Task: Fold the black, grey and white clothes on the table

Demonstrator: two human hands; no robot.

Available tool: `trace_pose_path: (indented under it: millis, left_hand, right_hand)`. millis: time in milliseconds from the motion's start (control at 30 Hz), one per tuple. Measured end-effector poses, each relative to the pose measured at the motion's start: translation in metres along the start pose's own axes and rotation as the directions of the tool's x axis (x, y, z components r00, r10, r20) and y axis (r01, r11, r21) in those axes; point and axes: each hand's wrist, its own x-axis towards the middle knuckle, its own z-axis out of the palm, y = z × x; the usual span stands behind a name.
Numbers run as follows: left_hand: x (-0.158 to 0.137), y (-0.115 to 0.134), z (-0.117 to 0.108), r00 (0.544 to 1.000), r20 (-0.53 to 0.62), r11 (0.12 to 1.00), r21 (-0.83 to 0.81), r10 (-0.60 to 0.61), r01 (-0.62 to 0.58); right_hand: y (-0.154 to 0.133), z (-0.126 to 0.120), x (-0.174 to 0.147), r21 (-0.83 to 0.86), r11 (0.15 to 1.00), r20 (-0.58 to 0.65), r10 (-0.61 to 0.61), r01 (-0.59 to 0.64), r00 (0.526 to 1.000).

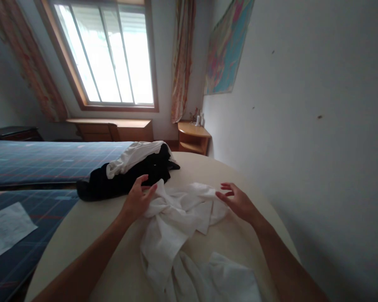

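A crumpled white cloth [173, 220] lies in loose folds on the round, pale surface [91, 247], running from between the two hands down toward the near edge of the view; the left hand [139, 200] is at the cloth's upper left, thumb and fingers apart with a gap between them, the thumb close to a raised peak of the fabric; whether it touches that peak I cannot tell; the right hand [239, 203] is at the cloth's upper right edge, fingers loosely spread and slightly bent, the lowest fingertip at or just beside the fabric; past the left hand, a black garment [129, 183] lies bunched on the surface, with a white garment [138, 156] draped over its top; to the left stand beds with blue checked covers [56, 161], a sheet of paper [9, 228] lying on the nearer one; beyond them is a bright window [107, 54].
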Motion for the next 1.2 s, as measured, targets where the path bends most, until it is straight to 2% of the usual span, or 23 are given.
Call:
trace_pose_path:
  millis: [100,200,267,333,367,433,500,533,600,667,733,767,867,967,1033,1067,1167,1200]
  left_hand:
    - [-0.012,0.007,0.001,0.992,0.083,0.968,0.222,0.099,-0.115]
    - [-0.021,0.008,0.0,0.98,0.192,0.919,0.372,0.057,-0.126]
    - [-0.023,0.004,0.0,0.955,0.298,0.925,0.364,0.0,-0.113]
    - [-0.02,0.0,0.001,0.933,0.36,0.951,0.293,-0.018,-0.095]
    - [-0.017,-0.002,0.001,0.935,0.355,0.966,0.248,-0.019,-0.074]
    - [-0.009,-0.003,0.001,0.966,0.258,0.992,0.124,-0.029,-0.003]
    - [-0.001,-0.003,0.0,0.99,0.136,0.998,-0.045,-0.041,0.047]
    - [0.002,-0.001,-0.001,0.996,0.081,0.992,-0.115,-0.039,0.049]
    - [0.003,0.005,-0.002,1.0,0.0,0.985,-0.17,0.013,-0.012]
    - [-0.004,0.013,-0.002,0.989,0.014,0.982,-0.126,0.147,-0.144]
    - [-0.015,0.022,0.002,0.942,0.131,0.951,-0.054,0.308,-0.304]
    - [-0.022,0.026,0.006,0.908,0.206,0.929,-0.011,0.364,-0.37]
    - [-0.039,0.03,0.018,0.838,0.397,0.892,0.092,0.374,-0.442]
    - [-0.042,0.028,0.025,0.792,0.504,0.893,0.083,0.345,-0.442]
    - [-0.035,0.025,0.022,0.801,0.472,0.896,0.052,0.368,-0.442]
    - [-0.029,0.022,0.019,0.831,0.412,0.904,0.042,0.373,-0.426]
    - [-0.008,0.011,0.003,0.955,0.121,0.961,0.025,0.272,-0.277]
    - [-0.002,0.006,-0.002,0.977,0.011,0.977,0.019,0.211,-0.211]
  right_hand:
    - [0.005,0.001,-0.006,-0.183,0.983,0.15,0.056,-0.027,0.987]
    - [0.009,0.0,-0.007,-0.137,0.991,0.273,0.045,-0.008,0.961]
    - [0.012,-0.001,-0.005,-0.101,0.995,0.277,0.025,0.003,0.961]
    - [0.016,-0.002,0.0,-0.082,0.996,0.182,0.042,-0.028,0.982]
    - [0.018,-0.002,0.003,-0.061,0.996,0.099,0.065,-0.059,0.993]
    - [0.023,-0.004,0.009,0.024,0.994,-0.094,0.104,-0.102,0.99]
    - [0.028,-0.007,0.015,0.082,0.995,-0.261,0.08,-0.061,0.962]
    - [0.031,-0.007,0.017,0.084,0.996,-0.313,0.049,-0.024,0.948]
    - [0.034,-0.008,0.018,0.066,0.997,-0.329,-0.011,0.034,0.944]
    - [0.033,-0.005,0.015,0.032,0.996,-0.248,-0.073,0.084,0.966]
    - [0.027,-0.001,0.009,-0.034,0.983,-0.088,-0.182,0.18,0.979]
    - [0.022,0.002,0.005,-0.072,0.968,0.012,-0.238,0.238,0.971]
    - [0.008,0.01,-0.005,-0.148,0.919,0.3,-0.311,0.366,0.902]
    - [-0.001,0.015,-0.007,-0.201,0.89,0.403,-0.306,0.41,0.862]
    - [-0.001,0.014,-0.005,-0.237,0.884,0.383,-0.296,0.403,0.875]
    - [0.0,0.012,-0.003,-0.257,0.886,0.352,-0.286,0.385,0.891]
    - [0.009,0.001,0.005,-0.323,0.899,0.185,-0.248,0.297,0.951]
    - [0.014,-0.003,0.008,-0.35,0.901,0.101,-0.235,0.255,0.967]
